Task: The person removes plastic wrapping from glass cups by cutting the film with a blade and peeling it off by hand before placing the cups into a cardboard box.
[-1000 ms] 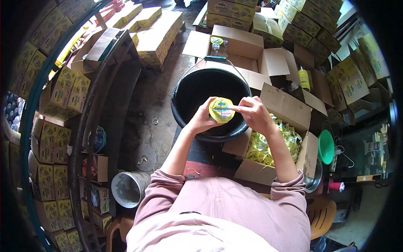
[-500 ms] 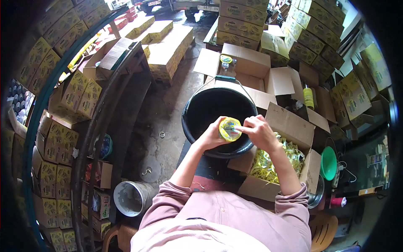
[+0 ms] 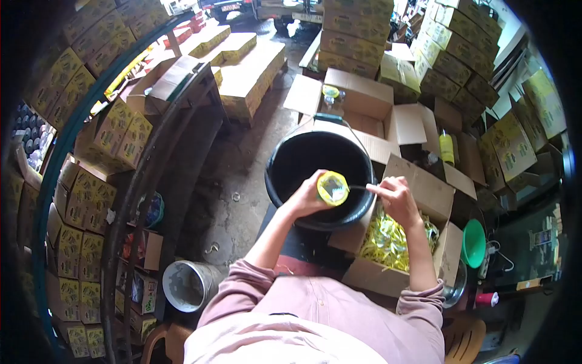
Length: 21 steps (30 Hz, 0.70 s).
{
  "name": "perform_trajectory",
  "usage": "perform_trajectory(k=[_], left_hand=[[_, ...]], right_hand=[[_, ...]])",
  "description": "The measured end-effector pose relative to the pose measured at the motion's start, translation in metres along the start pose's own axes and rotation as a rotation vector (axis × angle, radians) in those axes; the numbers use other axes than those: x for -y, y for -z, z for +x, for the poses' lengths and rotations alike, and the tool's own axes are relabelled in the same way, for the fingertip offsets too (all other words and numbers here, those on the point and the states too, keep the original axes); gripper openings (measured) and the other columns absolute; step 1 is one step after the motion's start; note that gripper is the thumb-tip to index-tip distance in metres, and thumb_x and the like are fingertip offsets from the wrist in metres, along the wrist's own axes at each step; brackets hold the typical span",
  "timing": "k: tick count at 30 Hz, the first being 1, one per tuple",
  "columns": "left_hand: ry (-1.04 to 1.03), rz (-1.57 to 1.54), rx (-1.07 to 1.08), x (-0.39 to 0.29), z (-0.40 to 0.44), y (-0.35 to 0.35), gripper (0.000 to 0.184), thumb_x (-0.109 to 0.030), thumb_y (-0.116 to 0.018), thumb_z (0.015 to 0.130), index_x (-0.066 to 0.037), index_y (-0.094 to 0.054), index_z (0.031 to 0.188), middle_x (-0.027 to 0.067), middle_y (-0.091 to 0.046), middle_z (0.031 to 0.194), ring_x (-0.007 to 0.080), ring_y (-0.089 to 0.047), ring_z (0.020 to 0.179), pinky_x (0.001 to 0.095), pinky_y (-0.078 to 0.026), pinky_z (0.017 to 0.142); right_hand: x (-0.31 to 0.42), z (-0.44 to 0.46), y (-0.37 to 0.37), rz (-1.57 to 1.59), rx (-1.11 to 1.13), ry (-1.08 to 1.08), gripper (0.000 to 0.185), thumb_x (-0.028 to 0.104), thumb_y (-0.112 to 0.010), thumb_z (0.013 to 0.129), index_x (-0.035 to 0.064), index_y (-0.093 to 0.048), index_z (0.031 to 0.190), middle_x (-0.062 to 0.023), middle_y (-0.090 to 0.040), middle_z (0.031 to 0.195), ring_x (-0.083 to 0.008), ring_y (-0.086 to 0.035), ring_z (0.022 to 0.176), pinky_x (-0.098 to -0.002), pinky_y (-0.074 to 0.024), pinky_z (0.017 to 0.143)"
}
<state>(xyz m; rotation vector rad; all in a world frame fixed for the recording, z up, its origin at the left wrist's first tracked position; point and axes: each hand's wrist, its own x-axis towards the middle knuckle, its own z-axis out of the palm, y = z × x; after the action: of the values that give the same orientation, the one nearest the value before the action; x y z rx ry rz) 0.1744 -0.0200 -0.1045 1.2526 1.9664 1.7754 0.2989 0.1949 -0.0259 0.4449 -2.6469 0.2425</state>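
My left hand [image 3: 307, 197] is wrapped round a plastic cup [image 3: 333, 188] with a yellow rim, tilted so its top faces me. The printed film on that top looks partly opened, with a shiny patch in the middle. Just right of the cup, my right hand [image 3: 399, 197] pinches a thin, slender tool [image 3: 359, 187] that points at the cup; its exact kind is too small to tell. Both hands are above the near side of a black bucket [image 3: 303, 151] with its handle raised at the far side.
An open carton [image 3: 418, 173] of yellow plastic strips [image 3: 391, 242] stands right of the bucket. Beyond is another open carton [image 3: 364, 100] with cups inside. A green bowl [image 3: 473, 244] lies right, a grey pail [image 3: 185, 285] left. Stacked yellow cartons [image 3: 354, 36] surround the area.
My right hand has pulled back to the right from the cup's top, and the thin tool now shows. The film's print looks broken up. My left hand keeps holding the cup.
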Motion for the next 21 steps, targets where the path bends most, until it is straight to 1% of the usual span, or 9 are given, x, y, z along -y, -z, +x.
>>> perform_trajectory(k=[1,2,5,6,9,11,13,19,21], left_hand=[[0.014,0.001,-0.008,-0.001,-0.001,0.000,0.063,-0.010,-0.078,0.058,-0.004,-0.043,0.110,0.0105,-0.058,0.097,0.0203,-0.058,0.093,0.0306,-0.045,0.082],[0.066,-0.008,-0.008,-0.004,-0.001,0.002,0.062,-0.008,-0.078,0.059,-0.005,-0.044,0.111,0.0079,-0.057,0.098,0.0148,-0.054,0.094,0.0287,-0.043,0.084],[0.136,-0.007,-0.045,-0.008,0.002,0.001,0.061,-0.007,-0.077,0.060,-0.004,-0.044,0.110,0.0085,-0.057,0.098,0.0158,-0.055,0.092,0.0286,-0.044,0.083],[0.087,0.082,-0.073,-0.006,0.005,-0.001,0.061,-0.007,-0.077,0.060,-0.003,-0.043,0.110,0.0098,-0.058,0.098,0.0168,-0.057,0.092,0.0291,-0.045,0.082],[0.230,0.314,0.013,-0.003,0.013,0.000,0.061,-0.012,-0.076,0.062,-0.001,-0.041,0.110,0.0175,-0.060,0.097,0.0271,-0.059,0.094,0.0329,-0.046,0.081],[0.296,0.543,0.135,0.001,0.021,0.001,0.061,-0.017,-0.077,0.058,-0.001,-0.041,0.106,0.0201,-0.059,0.095,0.0345,-0.057,0.093,0.0388,-0.047,0.079],[0.276,0.739,0.214,0.009,0.025,-0.002,0.063,-0.020,-0.079,0.055,-0.002,-0.042,0.103,0.0188,-0.059,0.093,0.0344,-0.057,0.092,0.0421,-0.046,0.077],[0.415,1.195,0.544,0.024,0.046,-0.015,0.066,-0.023,-0.079,0.054,-0.005,-0.044,0.105,0.0127,-0.062,0.094,0.0294,-0.060,0.092,0.0445,-0.045,0.074],[0.454,1.293,0.584,0.029,0.048,-0.020,0.059,-0.021,-0.075,0.059,-0.007,-0.045,0.107,0.0087,-0.063,0.094,0.0263,-0.060,0.092,0.0429,-0.044,0.074]], right_hand=[[-0.001,-0.007,0.000,0.007,-0.015,-0.042,0.033,-0.001,-0.054,0.070,0.0168,-0.065,0.095,-0.0019,-0.051,0.068,-0.0183,-0.053,0.068,-0.0315,-0.0379,0.071],[0.000,-0.012,0.002,0.022,-0.043,-0.093,0.033,-0.001,-0.054,0.070,0.0161,-0.065,0.096,-0.0026,-0.051,0.068,-0.0185,-0.053,0.069,-0.0319,-0.0378,0.071],[0.010,-0.033,0.002,0.078,-0.180,-0.268,0.034,-0.001,-0.056,0.070,0.0125,-0.064,0.101,-0.0049,-0.053,0.073,-0.0221,-0.051,0.071,-0.0330,-0.0379,0.069],[0.017,-0.040,0.000,0.109,-0.223,-0.357,0.034,-0.003,-0.056,0.071,0.0119,-0.063,0.101,-0.0055,-0.053,0.073,-0.0227,-0.051,0.071,-0.0332,-0.0381,0.069],[0.034,-0.059,-0.012,0.192,-0.395,-0.496,0.033,-0.004,-0.057,0.075,0.0102,-0.061,0.104,-0.0085,-0.054,0.073,-0.0227,-0.053,0.068,-0.0336,-0.0407,0.066],[0.047,-0.071,-0.021,0.259,-0.463,-0.574,0.033,-0.005,-0.057,0.075,0.0095,-0.061,0.104,-0.0092,-0.055,0.073,-0.0222,-0.054,0.065,-0.0327,-0.0424,0.063],[0.062,-0.076,-0.022,0.267,-0.476,-0.656,0.031,-0.005,-0.058,0.074,0.0077,-0.061,0.102,-0.0092,-0.054,0.071,-0.0202,-0.053,0.063,-0.0320,-0.0433,0.062],[0.081,-0.094,-0.027,0.341,-0.490,-0.739,0.030,-0.003,-0.059,0.074,0.0067,-0.061,0.102,-0.0086,-0.054,0.069,-0.0185,-0.053,0.063,-0.0309,-0.0432,0.063],[0.085,-0.099,-0.024,0.357,-0.496,-0.771,0.029,-0.002,-0.059,0.075,0.0063,-0.061,0.103,-0.0081,-0.053,0.069,-0.0181,-0.053,0.063,-0.0307,-0.0429,0.062]])
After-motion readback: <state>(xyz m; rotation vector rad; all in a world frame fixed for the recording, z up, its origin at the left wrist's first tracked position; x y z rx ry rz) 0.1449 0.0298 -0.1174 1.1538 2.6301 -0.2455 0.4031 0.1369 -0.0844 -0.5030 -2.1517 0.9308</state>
